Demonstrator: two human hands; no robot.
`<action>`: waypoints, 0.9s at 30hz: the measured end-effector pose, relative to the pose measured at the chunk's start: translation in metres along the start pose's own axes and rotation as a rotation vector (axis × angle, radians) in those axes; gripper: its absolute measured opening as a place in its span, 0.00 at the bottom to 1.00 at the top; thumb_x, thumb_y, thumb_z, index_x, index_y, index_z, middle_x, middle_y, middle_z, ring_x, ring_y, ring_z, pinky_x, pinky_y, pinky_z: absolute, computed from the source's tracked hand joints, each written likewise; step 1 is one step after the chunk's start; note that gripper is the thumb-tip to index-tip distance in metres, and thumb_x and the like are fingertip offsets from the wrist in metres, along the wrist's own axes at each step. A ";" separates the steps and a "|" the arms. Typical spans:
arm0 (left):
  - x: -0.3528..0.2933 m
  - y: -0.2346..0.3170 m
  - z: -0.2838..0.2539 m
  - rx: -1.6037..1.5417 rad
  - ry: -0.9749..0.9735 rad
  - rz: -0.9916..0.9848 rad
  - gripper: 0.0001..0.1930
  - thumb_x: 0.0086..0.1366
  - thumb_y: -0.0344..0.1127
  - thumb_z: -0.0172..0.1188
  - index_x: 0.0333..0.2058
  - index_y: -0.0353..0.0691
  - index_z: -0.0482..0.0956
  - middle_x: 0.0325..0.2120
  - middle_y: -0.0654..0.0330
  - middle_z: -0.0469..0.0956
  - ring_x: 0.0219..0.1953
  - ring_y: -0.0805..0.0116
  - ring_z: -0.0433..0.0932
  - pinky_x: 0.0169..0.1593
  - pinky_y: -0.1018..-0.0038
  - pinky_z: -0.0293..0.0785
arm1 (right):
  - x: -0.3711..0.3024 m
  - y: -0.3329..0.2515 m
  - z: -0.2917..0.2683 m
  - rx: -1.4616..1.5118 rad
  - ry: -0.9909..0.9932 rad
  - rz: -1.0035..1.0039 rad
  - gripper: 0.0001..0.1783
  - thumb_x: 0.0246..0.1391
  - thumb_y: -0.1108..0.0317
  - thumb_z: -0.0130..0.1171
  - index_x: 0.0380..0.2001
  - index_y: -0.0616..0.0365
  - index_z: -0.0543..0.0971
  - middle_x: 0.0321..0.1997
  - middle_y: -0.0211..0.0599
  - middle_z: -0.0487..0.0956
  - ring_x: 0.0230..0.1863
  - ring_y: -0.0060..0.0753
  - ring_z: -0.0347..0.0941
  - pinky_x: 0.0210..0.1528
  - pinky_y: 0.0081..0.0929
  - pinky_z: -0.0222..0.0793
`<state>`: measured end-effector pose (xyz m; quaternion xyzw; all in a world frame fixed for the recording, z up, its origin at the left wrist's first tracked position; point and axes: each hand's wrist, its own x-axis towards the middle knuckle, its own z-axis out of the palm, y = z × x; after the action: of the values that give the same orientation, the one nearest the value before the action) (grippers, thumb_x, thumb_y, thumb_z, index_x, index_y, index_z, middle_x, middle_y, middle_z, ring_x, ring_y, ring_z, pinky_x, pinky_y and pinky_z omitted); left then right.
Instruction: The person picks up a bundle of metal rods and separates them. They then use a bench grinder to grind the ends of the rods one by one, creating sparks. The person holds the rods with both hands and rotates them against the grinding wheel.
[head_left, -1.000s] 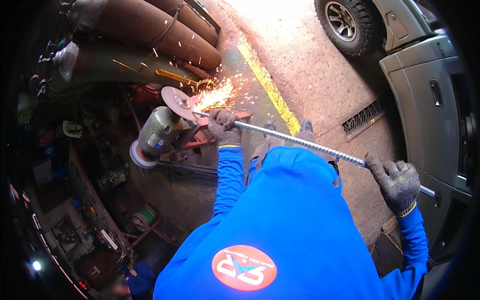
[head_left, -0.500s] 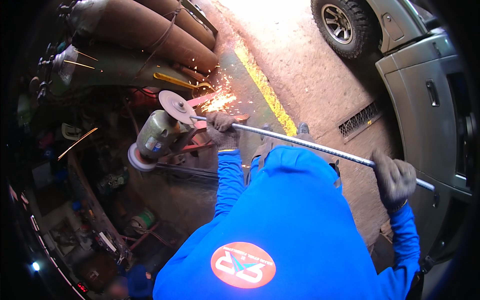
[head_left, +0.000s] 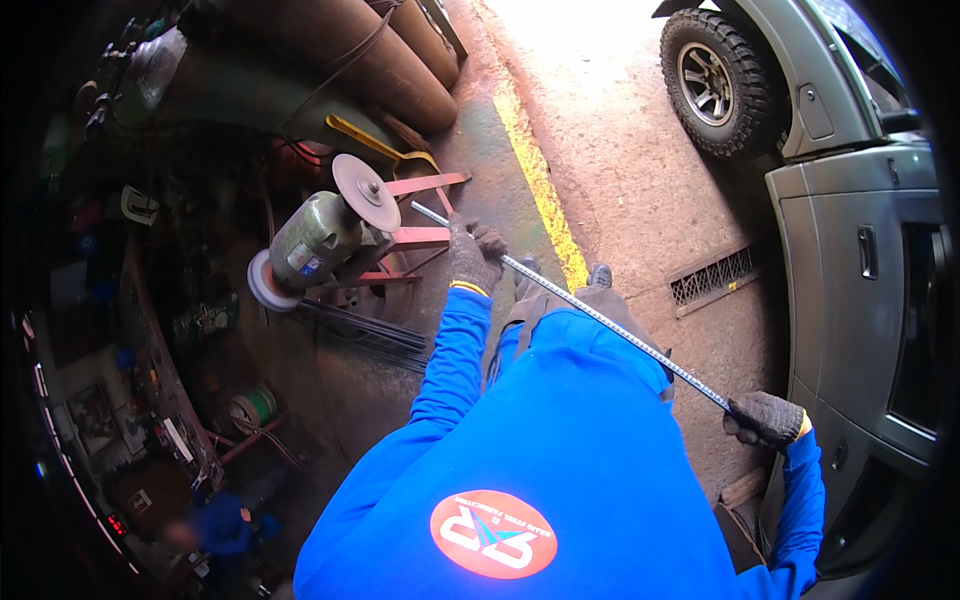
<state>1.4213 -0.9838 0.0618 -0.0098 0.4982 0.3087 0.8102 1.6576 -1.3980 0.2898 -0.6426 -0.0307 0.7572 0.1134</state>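
A long ribbed steel bar (head_left: pixel 620 328) slants across the front of my body. My gloved left hand (head_left: pixel 474 252) is closed around it near its far left end. The gloved right hand (head_left: pixel 766 418) grips its lower right end, beside the vehicle. The bar's left tip stands just right of the thin disc (head_left: pixel 365 195) on a green bench grinder (head_left: pixel 318 245), with a gap between them. A second, thicker wheel (head_left: pixel 268 282) sits on the grinder's other end. Below it is a red metal stand (head_left: pixel 420 236).
Large gas cylinders (head_left: pixel 335 50) lie at the upper left near a yellow-handled shovel (head_left: pixel 365 138). Dark bars (head_left: pixel 375 335) lie below the grinder. A grey vehicle (head_left: pixel 845 270) stands at right, near a floor grate (head_left: pixel 712 280). Another person (head_left: pixel 222 525) is at lower left.
The bar's tip has come away from the grinder disc, and the sparks are gone. My right hand has moved down and left, and the bar slopes more steeply.
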 end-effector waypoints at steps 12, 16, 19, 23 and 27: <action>-0.002 0.032 -0.011 -0.062 -0.077 0.036 0.25 0.71 0.54 0.43 0.15 0.52 0.57 0.09 0.72 0.52 0.10 0.77 0.51 0.16 0.78 0.51 | -0.025 -0.057 0.020 -0.305 0.305 -0.236 0.20 0.63 0.55 0.49 0.37 0.58 0.83 0.16 0.32 0.71 0.17 0.21 0.65 0.23 0.25 0.64; -0.002 0.041 -0.018 -0.069 -0.186 -0.013 0.24 0.71 0.46 0.44 0.14 0.52 0.55 0.09 0.72 0.52 0.10 0.78 0.52 0.17 0.78 0.52 | -0.026 -0.059 0.037 -0.427 0.468 -0.416 0.15 0.60 0.59 0.55 0.37 0.60 0.83 0.21 0.44 0.78 0.20 0.30 0.73 0.25 0.29 0.67; 0.001 0.049 -0.021 -0.103 -0.310 -0.070 0.23 0.70 0.44 0.43 0.13 0.52 0.55 0.09 0.73 0.51 0.11 0.79 0.52 0.18 0.78 0.54 | -0.026 -0.050 0.047 -0.432 0.577 -0.535 0.14 0.57 0.61 0.59 0.36 0.61 0.82 0.23 0.50 0.78 0.22 0.41 0.77 0.25 0.32 0.68; 0.014 0.057 -0.027 -0.235 -0.525 -0.198 0.22 0.70 0.43 0.42 0.14 0.52 0.56 0.09 0.72 0.52 0.11 0.79 0.52 0.19 0.78 0.55 | -0.038 -0.064 0.055 -0.575 0.685 -0.519 0.13 0.54 0.61 0.62 0.35 0.59 0.82 0.21 0.51 0.76 0.23 0.49 0.76 0.24 0.34 0.68; 0.014 0.056 -0.037 -0.266 -0.544 -0.247 0.21 0.69 0.40 0.43 0.14 0.51 0.57 0.09 0.72 0.54 0.11 0.79 0.53 0.20 0.78 0.57 | -0.045 -0.063 0.063 -0.738 0.817 -0.536 0.14 0.51 0.58 0.64 0.37 0.55 0.82 0.19 0.48 0.75 0.22 0.48 0.75 0.23 0.36 0.68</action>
<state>1.3678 -0.9435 0.0484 -0.0931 0.2140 0.2615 0.9366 1.6111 -1.3402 0.3565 -0.8477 -0.4056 0.3342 0.0726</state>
